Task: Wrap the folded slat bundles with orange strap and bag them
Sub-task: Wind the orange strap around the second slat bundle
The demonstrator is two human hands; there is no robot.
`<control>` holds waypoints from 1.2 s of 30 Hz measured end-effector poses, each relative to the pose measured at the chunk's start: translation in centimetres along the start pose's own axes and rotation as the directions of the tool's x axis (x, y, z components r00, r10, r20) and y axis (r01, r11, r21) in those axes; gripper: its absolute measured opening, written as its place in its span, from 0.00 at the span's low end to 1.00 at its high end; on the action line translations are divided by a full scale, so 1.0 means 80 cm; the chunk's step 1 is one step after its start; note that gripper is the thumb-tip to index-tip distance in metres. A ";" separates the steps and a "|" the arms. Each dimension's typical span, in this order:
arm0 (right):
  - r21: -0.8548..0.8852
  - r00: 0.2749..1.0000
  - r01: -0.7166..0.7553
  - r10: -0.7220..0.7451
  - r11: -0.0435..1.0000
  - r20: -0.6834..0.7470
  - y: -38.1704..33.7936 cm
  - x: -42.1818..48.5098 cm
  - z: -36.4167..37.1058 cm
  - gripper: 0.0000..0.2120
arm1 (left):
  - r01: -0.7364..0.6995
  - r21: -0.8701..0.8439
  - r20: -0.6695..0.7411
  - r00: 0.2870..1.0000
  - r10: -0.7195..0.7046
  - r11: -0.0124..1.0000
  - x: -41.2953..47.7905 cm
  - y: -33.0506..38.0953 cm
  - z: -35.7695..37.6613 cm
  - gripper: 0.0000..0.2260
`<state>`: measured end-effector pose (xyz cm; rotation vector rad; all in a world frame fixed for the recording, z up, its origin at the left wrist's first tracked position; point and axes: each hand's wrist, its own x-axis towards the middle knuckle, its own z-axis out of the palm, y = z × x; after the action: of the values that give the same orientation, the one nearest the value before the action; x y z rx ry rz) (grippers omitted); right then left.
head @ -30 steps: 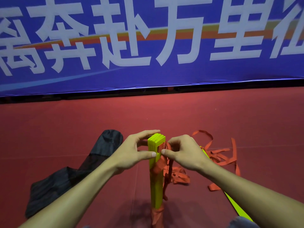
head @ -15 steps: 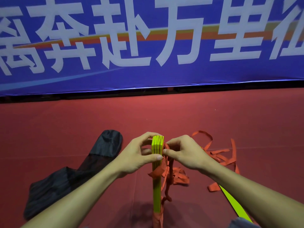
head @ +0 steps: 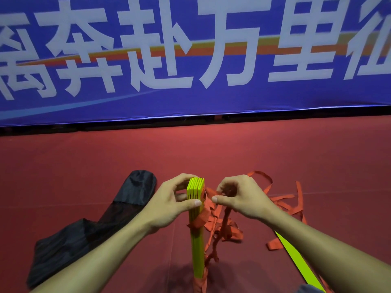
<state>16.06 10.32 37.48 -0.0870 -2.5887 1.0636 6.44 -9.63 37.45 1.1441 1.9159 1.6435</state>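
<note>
Neon yellow-green bundle of folded plastic slats (head: 195,193) is standing on end on the red floor mat (head: 211,149), so its long axis runs straight up and down, right between the two arms. Left hand (head: 169,204) grips it near the top, thumb pressed on the near face and the other fingers curled round the far side. Right hand (head: 241,197) sits just beside the bundle on its right. Its fingers are curled in, pinching the flat orange fabric strap (head: 200,220), and its thumb tip points at the slats, close to the left thumb but apart from it.

The bit that matters: the strap crosses the bundle in a turn just below the left thumb, then leads off to the right into that pinch. There's another orange turn down by the foot. So I'd guess the wrapping is partway done. The next pass has to go around that vertical axis, and the right hand should carry it since it holds the strap. The left just keeps the stack upright and squeezed. The spare strap lies in a loose tangle on the mat and could snag, I reckon.

Black fabric bag (head: 118,210) lies on the mat left of the left forearm, so bagging isn't started. A loose yellow-green slat (head: 296,254) pokes out from under the right forearm. Blue banner with white characters (head: 190,98) runs along the back.
</note>
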 end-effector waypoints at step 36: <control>-0.170 0.972 0.216 -0.228 0.962 -0.054 0.035 -0.007 -0.010 0.12 | 0.014 -0.066 -0.145 0.989 -0.024 0.998 0.000 0.002 -0.010 0.17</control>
<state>16.70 12.76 35.90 0.1207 -2.5424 0.7548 5.90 -10.13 37.82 1.0023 1.9383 1.8102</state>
